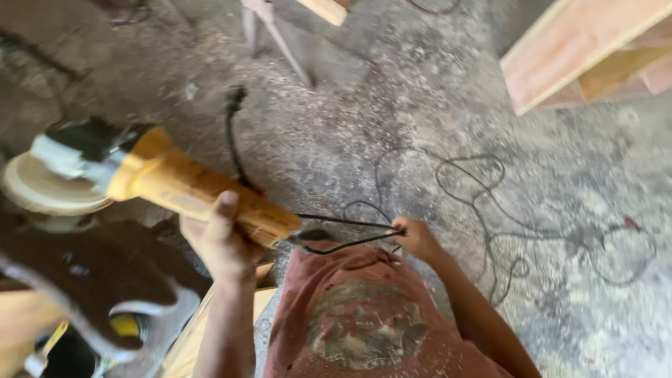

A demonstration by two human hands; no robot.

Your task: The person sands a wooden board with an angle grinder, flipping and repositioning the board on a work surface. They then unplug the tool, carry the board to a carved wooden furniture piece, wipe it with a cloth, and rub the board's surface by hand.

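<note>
— Holding what, those hands?
— Left hand (222,241) grips the yellow grinder (175,185), fingers wrapped round its body, disc (42,185) pointing left. Right hand (418,238) pinches the black cord (350,234) near the handle's tail.
— Grinding yet?
— Disc touches nothing; work looks unstarted.
— Surroundings?
— Dusty concrete floor (392,91), cord loops (490,203), wood planks (581,49) top right.

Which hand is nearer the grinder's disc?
Left. The left hand grips the yellow grinder behind its disc; the right hand holds the cord past the tail.
</note>
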